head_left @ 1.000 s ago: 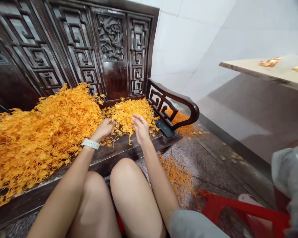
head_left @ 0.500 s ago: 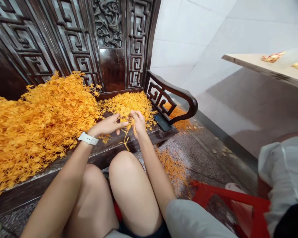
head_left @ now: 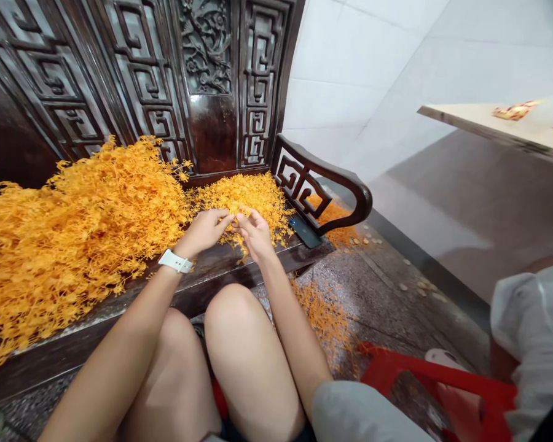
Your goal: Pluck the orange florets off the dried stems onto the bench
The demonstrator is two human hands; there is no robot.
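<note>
Above the smaller heap of orange plastic pieces (head_left: 258, 190) on the bench seat, my two hands meet fingertip to fingertip. My left hand (head_left: 206, 231), with a pale watch strap on its wrist, is closed in a pinch at an orange plastic sprig (head_left: 240, 210). The fingers of my right hand (head_left: 257, 236) are closed round the same sprig, which they partly hide. To the left lies a much larger pile of orange branching plastic sprigs (head_left: 87, 227).
A dark phone (head_left: 305, 231) lies by the carved armrest (head_left: 350, 190) of the wooden bench. Orange scraps (head_left: 325, 313) litter the floor. A red stool (head_left: 396, 362) and a seated person's grey-clothed leg (head_left: 534, 325) are at right. A board-like tabletop (head_left: 479, 120) juts in above.
My hands have come together, with the left fingers closing toward the right ones. The long orange stem that hung below them no longer dangles there. The view has shifted slightly.
</note>
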